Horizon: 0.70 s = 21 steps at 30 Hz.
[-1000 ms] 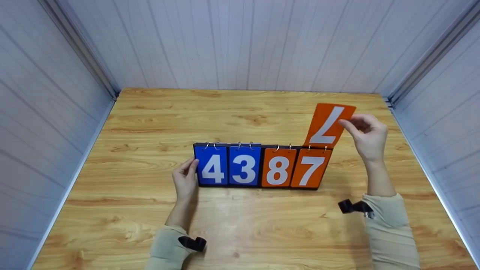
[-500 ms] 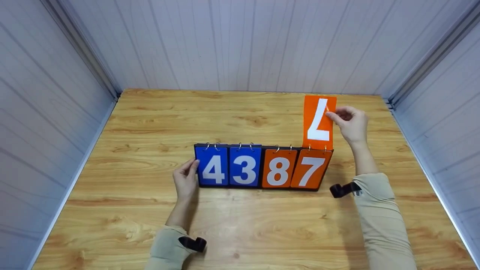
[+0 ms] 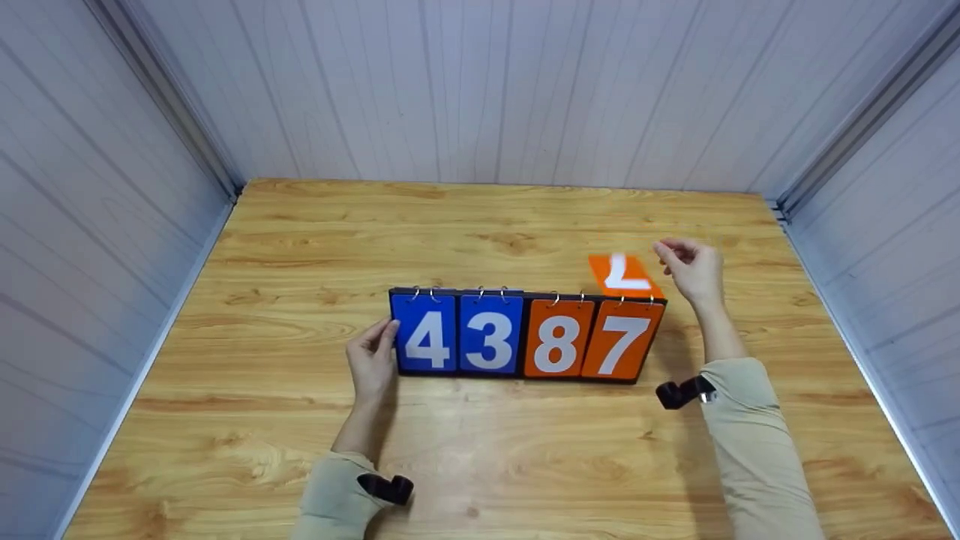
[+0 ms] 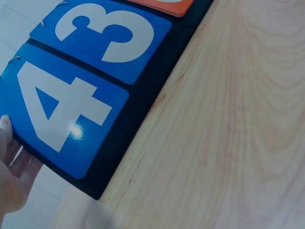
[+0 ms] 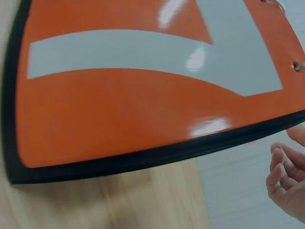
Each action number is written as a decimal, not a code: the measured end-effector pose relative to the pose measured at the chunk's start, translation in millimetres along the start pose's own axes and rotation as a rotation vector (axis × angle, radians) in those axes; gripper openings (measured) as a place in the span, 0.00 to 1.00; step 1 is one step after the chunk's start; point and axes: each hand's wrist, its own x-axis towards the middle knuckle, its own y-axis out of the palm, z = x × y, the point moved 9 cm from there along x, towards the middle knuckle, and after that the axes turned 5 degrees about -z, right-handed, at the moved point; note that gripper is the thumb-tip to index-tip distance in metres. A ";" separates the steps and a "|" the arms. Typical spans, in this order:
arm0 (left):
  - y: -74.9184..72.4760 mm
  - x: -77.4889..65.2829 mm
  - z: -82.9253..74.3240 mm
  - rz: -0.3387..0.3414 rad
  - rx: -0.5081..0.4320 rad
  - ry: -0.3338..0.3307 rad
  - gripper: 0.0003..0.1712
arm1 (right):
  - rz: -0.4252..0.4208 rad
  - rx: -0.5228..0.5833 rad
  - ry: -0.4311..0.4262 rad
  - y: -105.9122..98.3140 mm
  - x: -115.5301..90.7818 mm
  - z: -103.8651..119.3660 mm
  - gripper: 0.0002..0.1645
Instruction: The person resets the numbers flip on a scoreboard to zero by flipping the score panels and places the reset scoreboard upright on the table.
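A black flip scoreboard (image 3: 522,376) stands on the table, showing blue cards 4 (image 4: 71,105) and 3 (image 3: 491,334) and orange cards 8 (image 3: 555,337) and 7 (image 5: 119,114). At its left edge my left hand (image 3: 371,360) grips the board, thumb at the front and fingers behind. Another orange card (image 3: 621,276) with an upside-down 7 tips backward over the right-hand rings, blurred. My right hand (image 3: 694,274) is beside this card, apart from it, fingers loosely bent around nothing. In the right wrist view the hand's fingers (image 5: 279,179) show past the board's edge.
The board stands mid-way on a wood-grain table (image 3: 480,465). Pale panel walls (image 3: 465,90) enclose it at the back and both sides. A black wrist camera (image 3: 386,487) is strapped on the left sleeve, another black camera (image 3: 682,392) on the right.
My right hand has swung the orange card up and leftward, then let it go; the card now falls behind the board. My left hand has stayed on the left edge.
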 end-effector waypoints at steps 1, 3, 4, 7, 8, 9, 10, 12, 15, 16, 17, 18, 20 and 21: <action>0.3 -0.3 0.7 0.001 -0.005 -0.005 0.09 | -0.019 0.023 0.002 -2.1 -3.1 0.8 0.18; 0.3 -0.6 0.0 -0.003 -0.006 -0.001 0.09 | -0.059 0.071 0.004 -6.9 -12.0 6.1 0.15; 0.4 -0.9 0.0 -0.004 -0.010 -0.003 0.09 | -0.079 0.098 0.009 -9.2 -17.2 9.1 0.14; 0.8 -1.4 -0.9 0.002 -0.026 -0.008 0.10 | -0.143 0.163 0.039 -16.3 -35.5 16.5 0.12; 0.9 -1.3 -2.5 0.002 -0.026 0.005 0.09 | -0.164 0.181 0.045 -18.6 -41.7 18.7 0.12; 1.3 -1.2 -2.9 0.005 -0.033 0.010 0.09 | -0.186 0.196 0.053 -20.9 -47.4 19.2 0.11; 1.5 -1.2 -2.7 0.006 -0.042 0.011 0.09 | -0.208 0.215 0.056 -23.4 -53.0 19.7 0.11; 1.3 -1.0 -1.5 0.005 -0.046 0.012 0.09 | -0.251 0.251 0.056 -28.2 -63.5 20.7 0.10; 0.0 -0.8 0.1 -0.005 -0.046 0.026 0.10 | -0.292 0.306 0.058 -33.6 -78.1 19.6 0.09; -0.5 -0.9 -0.3 -0.007 -0.040 0.035 0.10 | -0.305 0.318 0.061 -34.9 -82.8 18.9 0.09; -0.7 -1.1 -1.3 -0.007 -0.026 0.047 0.10 | -0.314 0.332 0.077 -35.6 -87.6 17.0 0.09; -0.7 -1.1 -1.5 -0.005 -0.013 0.054 0.10 | -0.325 0.338 0.084 -35.9 -92.0 12.8 0.08; -0.4 -1.4 -5.4 -0.005 0.016 0.084 0.10 | -0.347 0.329 0.113 -35.1 -99.3 -0.8 0.08; 0.1 -1.3 -5.6 0.000 0.017 0.082 0.10 | -0.355 0.351 0.100 -33.5 -100.6 -15.2 0.09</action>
